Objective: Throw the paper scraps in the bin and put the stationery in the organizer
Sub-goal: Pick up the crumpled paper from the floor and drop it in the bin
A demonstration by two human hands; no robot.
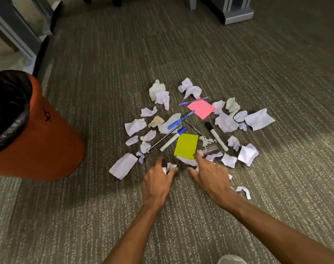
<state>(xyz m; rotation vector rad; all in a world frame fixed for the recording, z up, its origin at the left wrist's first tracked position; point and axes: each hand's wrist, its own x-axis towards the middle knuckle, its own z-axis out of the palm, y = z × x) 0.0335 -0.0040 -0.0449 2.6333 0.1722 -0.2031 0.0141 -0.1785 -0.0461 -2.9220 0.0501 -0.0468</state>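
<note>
Two hands low in mid-frame: left hand (157, 181) pinching a crumpled scrap (170, 166) at its fingertips, right hand (212, 177) spread apart over white scraps (188, 161), forefinger beside yellow note (186, 145). Pens (180, 120) scattered above; orange bin (48, 134) at left edge.
</note>
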